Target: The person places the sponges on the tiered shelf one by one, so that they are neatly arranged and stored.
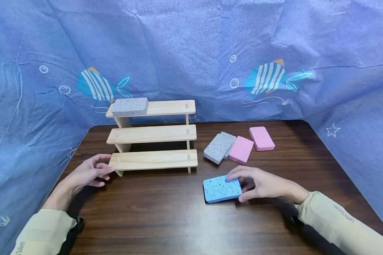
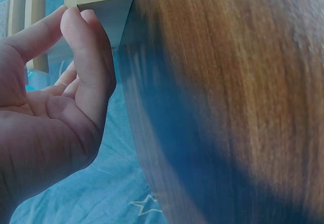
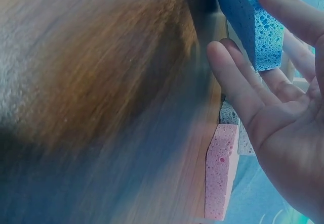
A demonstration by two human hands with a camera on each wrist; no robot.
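A blue sponge [image 1: 221,189] lies flat at the middle front of the table, a dark shadow along its left edge. My right hand [image 1: 258,182] grips its right end, thumb at the near edge and a finger over the top. In the right wrist view the sponge [image 3: 268,37] shows its porous end between thumb and fingers. At the left, a three-tier wooden shelf rack [image 1: 153,160] stands on the table. My left hand [image 1: 86,173] pinches the left end of its lowest tier. A grey sponge [image 1: 129,107] sits on the top tier's left end.
Right of the rack, two grey sponges [image 1: 217,148] overlap. A pink sponge [image 1: 241,149] touches them, and another pink sponge [image 1: 261,138] lies farther back. A blue fish-patterned cloth [image 1: 191,53] hangs behind and beside the brown table [image 1: 153,216].
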